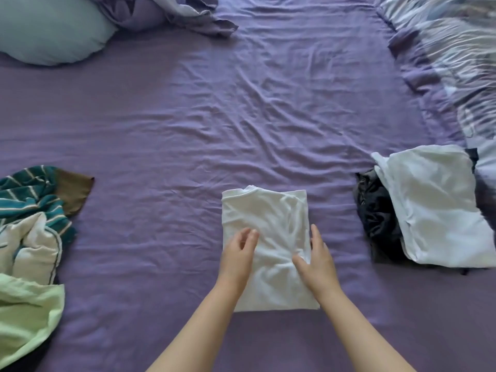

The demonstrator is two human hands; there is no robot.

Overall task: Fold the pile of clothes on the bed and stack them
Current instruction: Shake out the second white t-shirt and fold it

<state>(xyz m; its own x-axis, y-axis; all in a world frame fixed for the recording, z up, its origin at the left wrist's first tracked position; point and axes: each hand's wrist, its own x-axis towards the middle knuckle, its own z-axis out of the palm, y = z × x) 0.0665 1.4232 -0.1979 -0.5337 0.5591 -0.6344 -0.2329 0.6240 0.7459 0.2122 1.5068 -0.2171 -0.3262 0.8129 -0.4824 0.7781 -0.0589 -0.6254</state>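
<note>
White T-shirt (268, 226) folded near bed's (188, 130) near edge, left hand (239, 253) and right hand (316, 260) resting flat on it, fingers relaxed.

Bare sheet (255, 116) between clothes piles (32, 237)

Two bare forearms enter from about 6 o'clock, sleeveless as far as visible. The left hand (237, 255) and right hand (318, 260) wear nothing.

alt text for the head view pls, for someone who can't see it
Two hands, left and right, rest on a folded white shirt on a purple bed. Unfolded clothes lie at left, a folded stack at right, a pillow at far left.
</note>
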